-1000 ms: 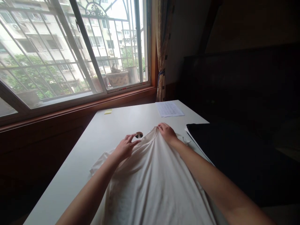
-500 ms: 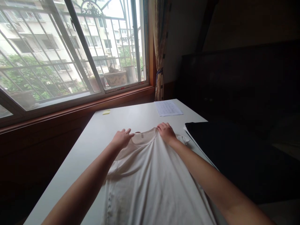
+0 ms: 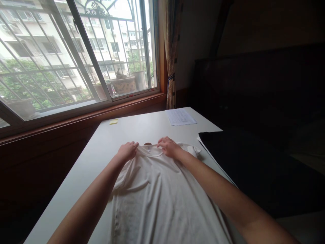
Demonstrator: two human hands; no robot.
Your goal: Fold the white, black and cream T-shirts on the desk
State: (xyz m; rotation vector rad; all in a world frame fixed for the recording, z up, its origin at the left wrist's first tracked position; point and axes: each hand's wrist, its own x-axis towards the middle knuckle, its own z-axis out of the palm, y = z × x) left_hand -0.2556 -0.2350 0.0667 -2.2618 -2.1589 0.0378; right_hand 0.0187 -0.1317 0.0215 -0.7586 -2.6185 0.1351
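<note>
- Head view, clock read with 12 away from the wearer: white shirt [image 3: 152, 193] lay on the white table [image 3: 92, 152], running from the middle down past the 6 o'clock edge of view.
- Versus 1.0 s earlier: the collar, then drawn to a peak at the right hand [image 3: 168, 147], had spread wider; folds toward that hand had slackened; the round hole [image 3: 147, 144] was part covered.
- Left hand [image 3: 127, 151], then open-fingered, had closed on the collar's 10 o'clock end.
- Right hand had shifted toward 9; fingers bent at the collar's 2 o'clock end, firmness of hold could not be told.
- Neckline pointed to 12; long axis ran roughly 12 to 6, lower end slightly toward 5.
</note>
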